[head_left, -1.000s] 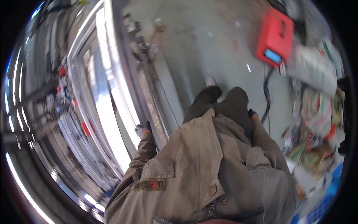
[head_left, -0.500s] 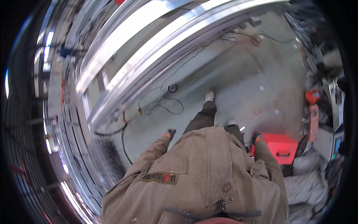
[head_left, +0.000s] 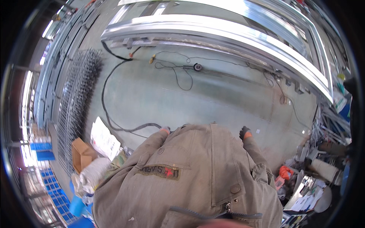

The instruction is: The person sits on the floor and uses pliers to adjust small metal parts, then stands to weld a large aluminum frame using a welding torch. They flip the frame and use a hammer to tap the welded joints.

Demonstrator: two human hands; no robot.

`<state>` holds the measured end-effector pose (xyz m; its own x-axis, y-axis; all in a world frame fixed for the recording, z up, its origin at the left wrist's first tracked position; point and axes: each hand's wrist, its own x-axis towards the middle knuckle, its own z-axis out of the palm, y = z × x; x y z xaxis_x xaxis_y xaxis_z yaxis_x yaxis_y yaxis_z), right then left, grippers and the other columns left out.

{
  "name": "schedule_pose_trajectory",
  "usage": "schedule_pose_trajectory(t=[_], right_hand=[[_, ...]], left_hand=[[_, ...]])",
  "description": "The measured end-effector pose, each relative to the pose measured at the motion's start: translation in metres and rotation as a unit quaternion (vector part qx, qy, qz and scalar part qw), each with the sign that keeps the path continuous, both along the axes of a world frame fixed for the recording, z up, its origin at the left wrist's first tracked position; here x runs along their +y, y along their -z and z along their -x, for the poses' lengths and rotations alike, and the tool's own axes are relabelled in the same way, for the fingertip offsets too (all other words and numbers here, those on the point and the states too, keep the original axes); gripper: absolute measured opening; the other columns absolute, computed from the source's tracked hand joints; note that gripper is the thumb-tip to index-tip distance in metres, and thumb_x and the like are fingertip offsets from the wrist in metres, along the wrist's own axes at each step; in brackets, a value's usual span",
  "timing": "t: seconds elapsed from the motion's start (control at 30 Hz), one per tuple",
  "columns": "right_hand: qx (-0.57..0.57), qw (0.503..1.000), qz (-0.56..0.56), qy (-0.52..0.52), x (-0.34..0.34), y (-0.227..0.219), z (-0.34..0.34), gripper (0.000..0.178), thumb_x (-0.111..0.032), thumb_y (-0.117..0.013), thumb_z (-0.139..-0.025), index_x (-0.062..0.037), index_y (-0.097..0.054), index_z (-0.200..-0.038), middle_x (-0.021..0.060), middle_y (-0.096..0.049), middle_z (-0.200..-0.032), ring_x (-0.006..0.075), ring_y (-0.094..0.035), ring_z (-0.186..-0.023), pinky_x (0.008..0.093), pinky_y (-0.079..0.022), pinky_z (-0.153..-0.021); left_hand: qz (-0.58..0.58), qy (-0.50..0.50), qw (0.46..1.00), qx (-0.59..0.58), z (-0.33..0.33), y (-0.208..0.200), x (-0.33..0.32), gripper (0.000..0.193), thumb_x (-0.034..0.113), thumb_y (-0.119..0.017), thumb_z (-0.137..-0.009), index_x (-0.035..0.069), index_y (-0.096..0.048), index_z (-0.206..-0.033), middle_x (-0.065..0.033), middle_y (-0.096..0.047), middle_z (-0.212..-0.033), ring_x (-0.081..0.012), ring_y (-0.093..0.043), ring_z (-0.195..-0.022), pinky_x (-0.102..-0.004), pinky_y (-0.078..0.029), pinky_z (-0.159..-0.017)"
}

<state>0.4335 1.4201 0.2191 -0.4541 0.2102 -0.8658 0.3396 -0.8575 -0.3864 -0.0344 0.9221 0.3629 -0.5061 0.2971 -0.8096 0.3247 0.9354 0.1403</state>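
Observation:
My left hand [head_left: 165, 129] hangs low by my left side, beside a black cable [head_left: 146, 126] on the floor. Only its pale back and an orange cuff show; the fingers are hidden by my sleeve and jacket. My right hand [head_left: 244, 132], in a dark glove with an orange cuff, hangs at my right side over the floor. Its fingers look loose and slightly apart, with nothing seen in them. Ahead, an angle grinder [head_left: 196, 67] lies on the floor with its thin cord looped beside it, apart from both hands.
A long shiny metal frame [head_left: 224, 28] spans the far side. Stacked wire mesh [head_left: 78, 91] stands at the left, near a cardboard box [head_left: 81, 155] and sacks. A yellow connector [head_left: 152, 59] lies near the grinder. Clutter with an orange-red object [head_left: 285, 172] fills the right.
My view has turned to the left. The metal frame now lies across the far side, the red box has left view, and the cardboard box and sacks have come in at left.

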Motion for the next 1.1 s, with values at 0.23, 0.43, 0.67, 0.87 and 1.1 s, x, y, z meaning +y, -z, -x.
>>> schedule_pose_trajectory(t=[0.23,0.43,0.67,0.87,1.1], right_hand=[[-0.06,0.962,-0.258,-0.064,-0.079,-0.123,0.145,0.031,-0.037,-0.07,-0.103,-0.0089,-0.068,-0.116,0.0086,-0.07,-0.083,0.0239,-0.064,-0.065,0.0422,-0.048,-0.058],[-0.144,0.769,-0.524,-0.336,-0.128,-0.127,0.107,0.052,-0.047,-0.071,-0.104,0.002,-0.078,-0.119,0.0253,-0.083,-0.106,0.0383,-0.078,-0.095,0.047,-0.061,-0.089],[-0.272,0.867,-0.334,-0.252,-0.13,-0.14,0.08,0.042,-0.045,-0.068,-0.105,-0.0051,-0.071,-0.119,0.021,-0.078,-0.1,0.0383,-0.075,-0.085,0.0524,-0.056,-0.073],[-0.197,0.958,-0.132,-0.161,-0.157,-0.074,0.144,0.038,-0.042,-0.066,-0.106,-0.0094,-0.066,-0.125,0.0155,-0.076,-0.095,0.038,-0.074,-0.08,0.0581,-0.054,-0.063],[-0.087,0.721,-0.415,-0.548,-0.155,-0.078,0.286,0.038,-0.04,-0.066,-0.105,-0.0038,-0.074,-0.11,0.0157,-0.079,-0.093,0.0365,-0.074,-0.08,0.0579,-0.055,-0.067]], left_hand=[[-0.141,-0.12,0.983,0.0,-0.007,0.043,-0.001,0.043,0.03,-0.076,-0.099,0.008,-0.08,-0.135,-0.0182,-0.082,-0.131,-0.0336,-0.078,-0.12,-0.047,-0.06,-0.103],[-0.13,0.036,0.991,0.021,-0.005,0.089,-0.049,0.03,0.023,-0.069,-0.105,0.008,-0.083,-0.127,-0.0173,-0.083,-0.127,-0.0325,-0.078,-0.115,-0.0496,-0.059,-0.1],[-0.158,-0.049,0.986,-0.013,0.028,0.099,-0.143,0.035,0.03,-0.073,-0.107,0.003,-0.083,-0.127,-0.0174,-0.083,-0.128,-0.0272,-0.077,-0.119,-0.046,-0.059,-0.101],[-0.096,0.162,0.982,0.004,0.079,0.091,-0.22,0.052,0.048,-0.059,-0.104,0.01,-0.079,-0.133,-0.0237,-0.075,-0.137,-0.0452,-0.07,-0.13,-0.0518,-0.057,-0.109],[-0.123,-0.157,0.979,0.039,0.149,0.083,-0.264,0.047,0.042,-0.067,-0.102,0.007,-0.08,-0.131,-0.0197,-0.083,-0.12,-0.0379,-0.077,-0.116,-0.0514,-0.059,-0.099]])
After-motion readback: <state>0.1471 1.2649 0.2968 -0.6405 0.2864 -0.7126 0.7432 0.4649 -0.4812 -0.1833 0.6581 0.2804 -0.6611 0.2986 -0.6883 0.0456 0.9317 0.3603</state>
